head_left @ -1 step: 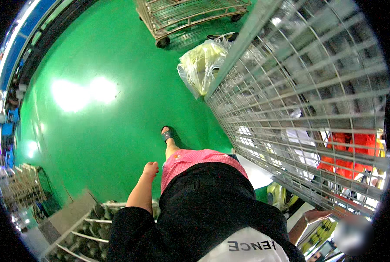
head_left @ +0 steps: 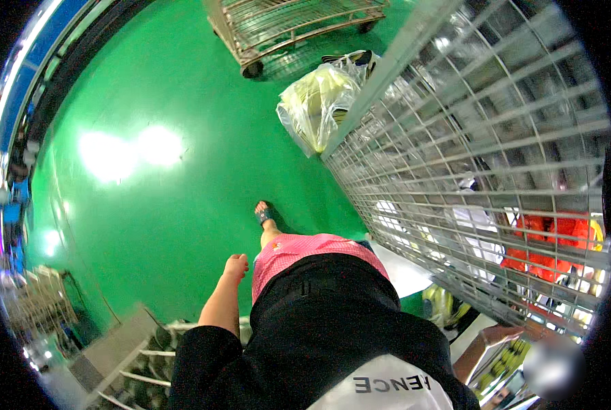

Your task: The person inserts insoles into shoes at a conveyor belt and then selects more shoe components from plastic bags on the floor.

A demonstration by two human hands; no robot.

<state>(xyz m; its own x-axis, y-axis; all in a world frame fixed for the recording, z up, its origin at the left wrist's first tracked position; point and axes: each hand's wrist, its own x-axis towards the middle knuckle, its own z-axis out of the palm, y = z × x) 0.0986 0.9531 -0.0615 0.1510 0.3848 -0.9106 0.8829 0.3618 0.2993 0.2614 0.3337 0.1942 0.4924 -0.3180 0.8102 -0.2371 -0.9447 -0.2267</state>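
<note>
Two bare hands in view. Between 7 and 8 o'clock, just beside shorts of pink checked cloth (head_left: 312, 244), the left hand (head_left: 235, 265): hanging low, loosely curled at the fingers, with nothing seen in hold; cannot tell exactly how far open. Out at 4 o'clock, the right hand (head_left: 500, 335): stretched to the lower end of a tall grey wire-mesh metal cage (head_left: 469, 150), small and partly lost among bars; cannot tell whether closed around one.

Filling everything from 1 to 4 o'clock, the cage: stiff and rigid to judge by the metal, probably heavy, awkward to turn for its height. Best held by the thick pale frame bar (head_left: 390, 76) along the edge, not by thin mesh wires, likely to bite into fingers; perhaps slippery where smooth.

Beyond the mesh at 3 o'clock, a bright red, soft-looking item (head_left: 551, 246). At 12 o'clock, close by the frame bar, a clear plastic bag with pale yellow-green contents (head_left: 319, 102): light-looking, limp, easily torn. Farther out at 12 o'clock, a low wire trolley on dark wheels (head_left: 291, 20). Toward 7 o'clock, a white-barred rack (head_left: 157, 353). Underneath, glossy green floor (head_left: 203, 225).
</note>
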